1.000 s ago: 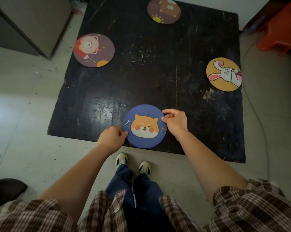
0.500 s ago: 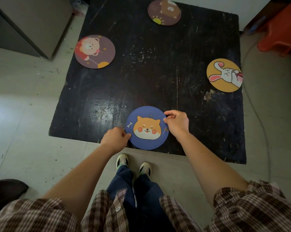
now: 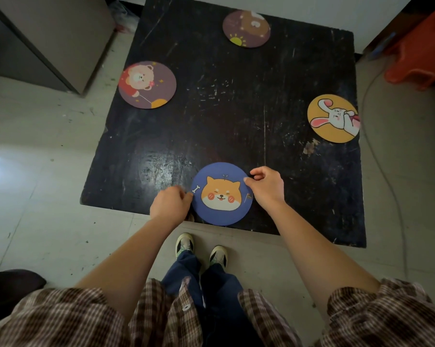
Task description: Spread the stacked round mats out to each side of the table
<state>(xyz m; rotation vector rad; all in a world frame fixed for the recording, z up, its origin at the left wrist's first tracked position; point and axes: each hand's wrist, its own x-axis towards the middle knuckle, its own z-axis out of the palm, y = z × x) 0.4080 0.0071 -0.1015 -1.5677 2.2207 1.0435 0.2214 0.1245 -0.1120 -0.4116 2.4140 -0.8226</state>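
Black table — scuffed, scratched, faintly glossy; printed mats matt; tiled floor shiny

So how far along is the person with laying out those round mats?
Nearly finished, it seems. Three mats already lie apart: the bear mat at the left side, the sun mat at the far side, the rabbit mat at the right. The dog mat lies at the near edge of the table, between the left hand and right hand. Only letting go seems left.
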